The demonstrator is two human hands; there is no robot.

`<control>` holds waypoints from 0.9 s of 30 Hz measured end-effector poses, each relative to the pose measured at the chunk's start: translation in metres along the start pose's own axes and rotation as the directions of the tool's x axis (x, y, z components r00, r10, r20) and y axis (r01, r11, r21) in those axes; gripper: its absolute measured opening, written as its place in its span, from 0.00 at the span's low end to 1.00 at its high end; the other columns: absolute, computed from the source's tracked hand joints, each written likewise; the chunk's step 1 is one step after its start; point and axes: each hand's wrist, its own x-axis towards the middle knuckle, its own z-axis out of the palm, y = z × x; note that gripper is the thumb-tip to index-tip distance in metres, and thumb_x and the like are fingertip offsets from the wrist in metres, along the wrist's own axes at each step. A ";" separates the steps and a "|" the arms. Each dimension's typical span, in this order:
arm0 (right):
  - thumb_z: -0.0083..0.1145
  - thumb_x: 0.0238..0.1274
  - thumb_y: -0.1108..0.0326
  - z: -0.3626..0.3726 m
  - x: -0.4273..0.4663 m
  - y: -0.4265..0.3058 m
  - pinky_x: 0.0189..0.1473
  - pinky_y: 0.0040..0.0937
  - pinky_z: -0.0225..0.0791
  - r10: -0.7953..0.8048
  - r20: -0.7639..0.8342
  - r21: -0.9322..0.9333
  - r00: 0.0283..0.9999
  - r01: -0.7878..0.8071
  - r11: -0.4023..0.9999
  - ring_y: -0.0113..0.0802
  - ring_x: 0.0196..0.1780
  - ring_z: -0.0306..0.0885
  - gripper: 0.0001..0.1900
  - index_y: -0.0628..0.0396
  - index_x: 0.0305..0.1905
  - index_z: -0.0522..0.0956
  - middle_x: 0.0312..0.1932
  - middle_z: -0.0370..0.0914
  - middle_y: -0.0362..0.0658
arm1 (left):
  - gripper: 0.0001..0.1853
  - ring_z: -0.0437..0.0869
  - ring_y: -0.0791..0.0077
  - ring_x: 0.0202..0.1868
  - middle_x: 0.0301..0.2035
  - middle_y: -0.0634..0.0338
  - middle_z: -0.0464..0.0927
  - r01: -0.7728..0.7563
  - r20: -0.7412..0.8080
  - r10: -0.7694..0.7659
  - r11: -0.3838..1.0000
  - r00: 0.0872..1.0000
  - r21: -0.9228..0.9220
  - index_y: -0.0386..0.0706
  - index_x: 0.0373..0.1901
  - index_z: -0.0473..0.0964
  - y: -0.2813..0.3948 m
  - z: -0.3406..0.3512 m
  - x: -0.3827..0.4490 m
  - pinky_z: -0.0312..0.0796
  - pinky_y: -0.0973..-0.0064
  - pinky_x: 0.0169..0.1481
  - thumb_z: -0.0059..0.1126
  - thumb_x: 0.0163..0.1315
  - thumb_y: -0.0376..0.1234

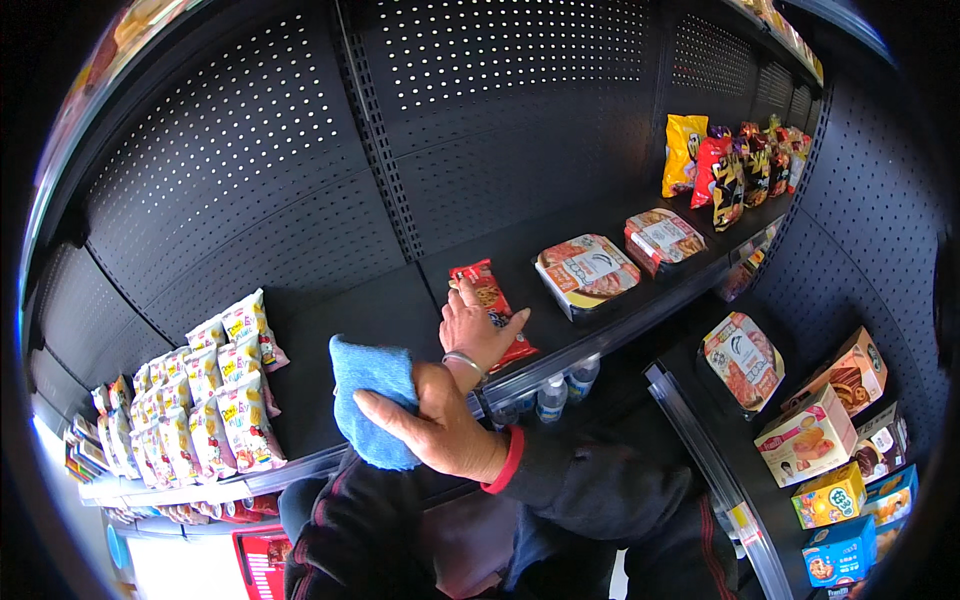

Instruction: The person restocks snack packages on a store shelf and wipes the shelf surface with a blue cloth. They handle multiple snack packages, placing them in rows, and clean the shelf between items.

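A folded blue cloth (373, 401) is held in my right hand (450, 427), with the thumb pressed across its front. Behind it, my left hand (476, 330), wearing a bracelet at the wrist, reaches over a red snack packet (491, 296) lying on the dark shelf (345, 307). The fingers lie on the packet's left side and the thumb is by its right edge; whether they grip it cannot be seen. Just right of the packet sits a sealed food tray (589, 274), with a second tray (664, 240) beyond it.
Rows of white snack bags (217, 397) stand at the left. Upright snack bags (724, 169) fill the far right end. Below are water bottles (553, 397), another food tray (742, 360) and several boxes (806, 435). A red basket (259, 562) is at the lower left.
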 end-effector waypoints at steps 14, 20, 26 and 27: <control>0.56 0.74 0.55 -0.032 0.033 0.037 0.42 0.34 0.72 0.074 -0.394 0.006 0.916 -0.079 0.997 0.33 0.34 0.77 0.16 0.60 0.42 0.80 0.35 0.83 0.46 | 0.27 0.86 0.57 0.46 0.49 0.49 0.82 0.557 0.535 0.188 -0.097 0.824 -0.825 0.39 0.64 0.69 -0.156 -0.008 -0.003 0.80 0.62 0.50 0.55 0.70 0.45; 0.47 0.80 0.59 -0.058 0.052 0.063 0.49 0.34 0.72 -0.146 -0.392 -0.246 0.908 0.050 0.968 0.34 0.45 0.80 0.16 0.62 0.55 0.75 0.43 0.81 0.47 | 0.31 0.86 0.54 0.41 0.55 0.43 0.78 0.704 0.634 0.314 -0.397 0.707 -0.589 0.41 0.74 0.57 -0.143 -0.139 -0.068 0.81 0.58 0.43 0.47 0.70 0.35; 0.46 0.77 0.59 0.003 0.043 0.080 0.75 0.48 0.58 -0.140 0.107 -0.681 0.984 0.175 0.711 0.58 0.75 0.64 0.25 0.62 0.70 0.68 0.72 0.67 0.61 | 0.29 0.84 0.42 0.54 0.53 0.38 0.81 0.721 0.518 0.507 -0.550 0.689 -0.422 0.34 0.66 0.70 -0.175 -0.146 -0.095 0.78 0.48 0.59 0.42 0.75 0.48; 0.46 0.77 0.59 0.013 0.043 0.082 0.76 0.49 0.55 -0.139 0.170 -0.736 0.976 0.219 0.640 0.59 0.76 0.62 0.25 0.62 0.71 0.68 0.73 0.65 0.61 | 0.28 0.86 0.47 0.51 0.52 0.43 0.83 0.696 0.532 0.472 -0.611 0.703 -0.377 0.37 0.64 0.73 -0.172 -0.153 -0.100 0.79 0.50 0.60 0.40 0.78 0.50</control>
